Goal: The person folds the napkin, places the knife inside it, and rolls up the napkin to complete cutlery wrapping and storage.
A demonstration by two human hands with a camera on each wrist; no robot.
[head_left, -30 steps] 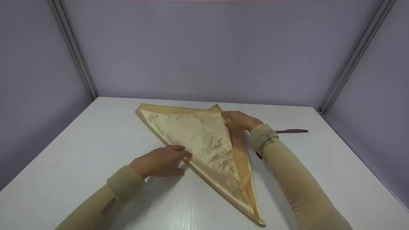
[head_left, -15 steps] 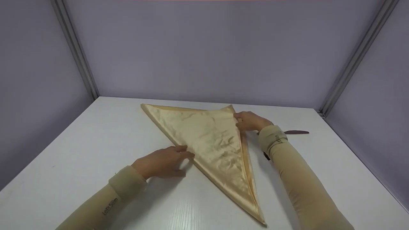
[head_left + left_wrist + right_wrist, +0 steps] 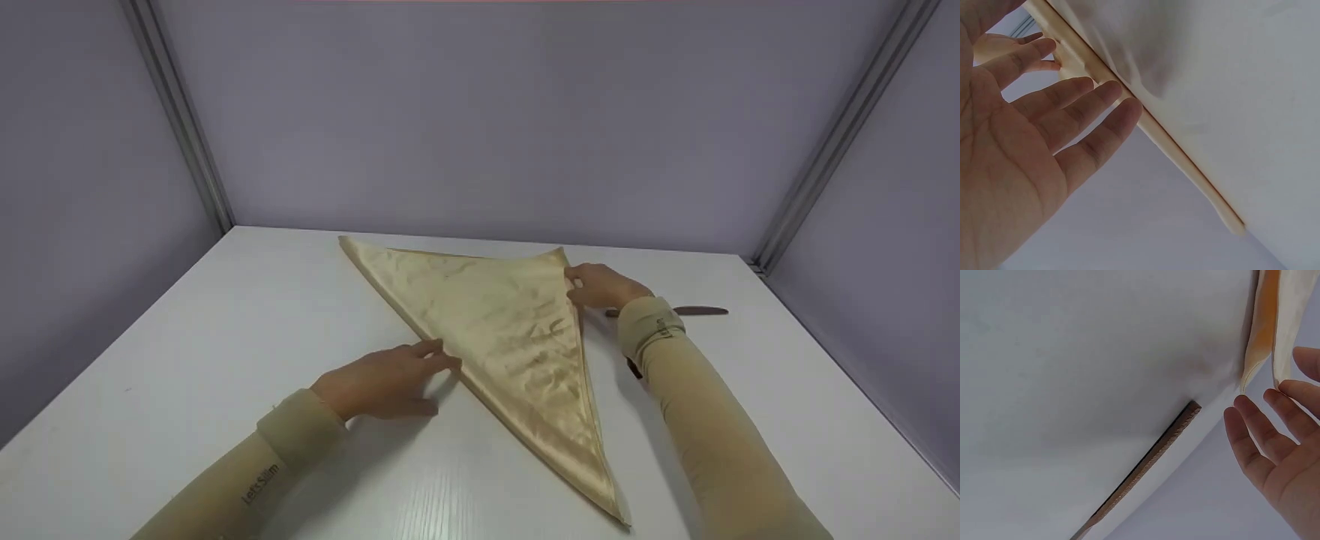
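- Gold satin napkin [image 3: 495, 322] folded to a triangle, flat on the white bench [image 3: 225, 337]; long point toward the near edge, short edge along the far side.
- Left hand [image 3: 382, 379] open, fingers straight, fingertips [image 3: 1123, 98] touching the napkin's left folded edge about midway.
- Right hand [image 3: 604, 286] at the far right corner, fingers relaxed and extended beside the two layered hems; a pinch cannot be confirmed from the right wrist view.
- Knife [image 3: 686, 310] on the bench just behind the right wrist, apart from the napkin.
- For a clean fold, judged from the layout: keep the left fingertips pressed on the crease, align both hems at the corner, smooth outward from the crease; satin likely to slip, so use light, even pressure.
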